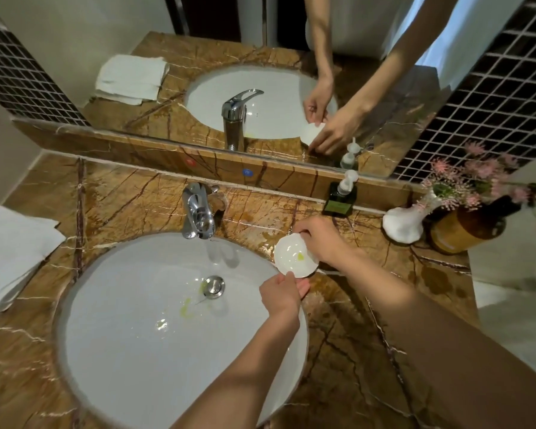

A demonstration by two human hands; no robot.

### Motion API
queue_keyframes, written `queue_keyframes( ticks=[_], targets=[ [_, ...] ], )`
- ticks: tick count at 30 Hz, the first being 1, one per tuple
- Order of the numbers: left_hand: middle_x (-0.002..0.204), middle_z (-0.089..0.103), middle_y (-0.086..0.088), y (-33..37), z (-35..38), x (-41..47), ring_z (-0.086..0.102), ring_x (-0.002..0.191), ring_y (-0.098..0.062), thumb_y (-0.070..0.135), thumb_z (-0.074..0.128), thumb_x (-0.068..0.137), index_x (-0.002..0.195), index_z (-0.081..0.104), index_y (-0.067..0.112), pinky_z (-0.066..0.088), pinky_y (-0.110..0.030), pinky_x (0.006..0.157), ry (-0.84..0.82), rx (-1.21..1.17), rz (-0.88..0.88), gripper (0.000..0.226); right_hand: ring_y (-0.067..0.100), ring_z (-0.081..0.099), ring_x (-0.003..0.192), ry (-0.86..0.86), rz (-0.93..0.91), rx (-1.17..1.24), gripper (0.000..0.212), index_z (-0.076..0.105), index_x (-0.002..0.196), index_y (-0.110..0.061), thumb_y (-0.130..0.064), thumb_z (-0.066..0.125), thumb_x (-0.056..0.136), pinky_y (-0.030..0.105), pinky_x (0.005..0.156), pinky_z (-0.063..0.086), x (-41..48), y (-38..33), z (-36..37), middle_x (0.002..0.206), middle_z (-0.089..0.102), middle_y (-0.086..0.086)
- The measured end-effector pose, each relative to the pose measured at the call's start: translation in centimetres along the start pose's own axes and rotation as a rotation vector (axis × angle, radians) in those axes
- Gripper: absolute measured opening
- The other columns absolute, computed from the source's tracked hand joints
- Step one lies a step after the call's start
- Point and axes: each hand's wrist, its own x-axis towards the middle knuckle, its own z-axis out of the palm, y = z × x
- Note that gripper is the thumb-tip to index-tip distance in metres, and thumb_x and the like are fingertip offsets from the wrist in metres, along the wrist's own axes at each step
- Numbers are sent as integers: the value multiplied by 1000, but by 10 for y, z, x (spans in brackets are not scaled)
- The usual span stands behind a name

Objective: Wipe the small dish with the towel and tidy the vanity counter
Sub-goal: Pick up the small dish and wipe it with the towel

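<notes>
Both hands hold the small dish (294, 257) tilted over the sink's (130, 335) rim at about 2 o'clock of the basin. The left hand (283, 294) has its grip closed on the dish's near edge, at 6 o'clock of the dish; the right hand (321, 239) has its grip closed on the far and right edge, from 12 to 3 o'clock. A yellow-green smear lies inside the dish, and similar streaks mark the basin near the drain plug (213, 285). The folded white towel (11, 252) lies on the marble bench (369, 351) at 9 o'clock of the sink, well apart from the hands. The tap (197, 212) stands at 12 o'clock. A dark pump bottle (340, 198), a white vase (404, 222) and a brown bottle (468, 229) stand at the bench's far right.
</notes>
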Motion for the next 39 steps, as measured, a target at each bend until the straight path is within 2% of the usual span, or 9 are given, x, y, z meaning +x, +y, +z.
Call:
queue_keyframes(
  ticks=[3,6,11,15,21,26,32,36,39],
  targets=[
    [68,72,-9,4,-15,-1,70,53,-10,4,55,89,85,66,-3,51,-16,47,38,-14,-17,14,31,55,110,-25,-11,-20,26,71,110,-7,-4,50,95,42,96,46,-5,-10,3,113,67,15],
    [72,74,-14,10,-35,-1,74,65,-21,-1,54,85,80,65,-3,58,-25,60,41,-112,-64,13,32,57,100,-85,-49,-48,26,73,99,-9,-5,47,95,41,86,50,-9,-28,10,100,68,15],
    [60,72,-15,18,-75,-1,71,55,-22,-4,49,85,76,61,-6,56,-23,53,2,-268,-134,15,28,52,63,-195,-108,-175,35,54,55,-12,6,43,83,48,64,53,-9,-77,31,67,52,10],
    [64,69,-21,25,-107,-1,69,48,-22,-8,51,88,90,59,-15,58,-26,47,-72,-397,-187,11,20,42,51,-235,-135,-275,33,45,52,-13,9,47,77,32,47,42,-9,-110,48,57,40,2],
    [60,65,-21,35,-134,-3,67,47,-25,-12,46,89,78,54,-12,56,-28,42,-156,-500,-308,14,15,37,44,-258,-124,-257,37,42,52,-12,5,51,83,21,41,30,-12,-128,59,53,37,1],
    [46,62,-17,36,-141,-10,64,37,-23,-14,44,89,73,54,-10,56,-29,40,-168,-567,-354,20,18,46,49,-260,-95,-185,34,48,53,-9,2,51,85,24,45,36,-14,-135,63,56,46,4],
    [49,63,-16,29,-145,-12,67,54,-23,-11,50,87,72,55,-10,53,-24,38,-131,-553,-311,16,10,29,32,-194,-109,-84,46,36,42,-17,3,51,80,29,51,41,-18,-130,72,40,29,-4],
    [52,67,-17,21,-148,-10,68,61,-24,-7,50,90,79,57,-12,53,-22,40,-93,-504,-255,14,12,25,44,-187,-122,-84,45,32,41,-16,5,45,79,41,83,41,-24,-122,78,42,30,3],
    [58,69,-19,19,-149,-9,70,51,-22,-6,51,88,79,59,-13,55,-23,43,-63,-407,-185,14,9,24,51,-183,-90,-96,40,35,44,-14,4,42,80,30,67,40,-27,-113,81,49,35,5]
  ],
)
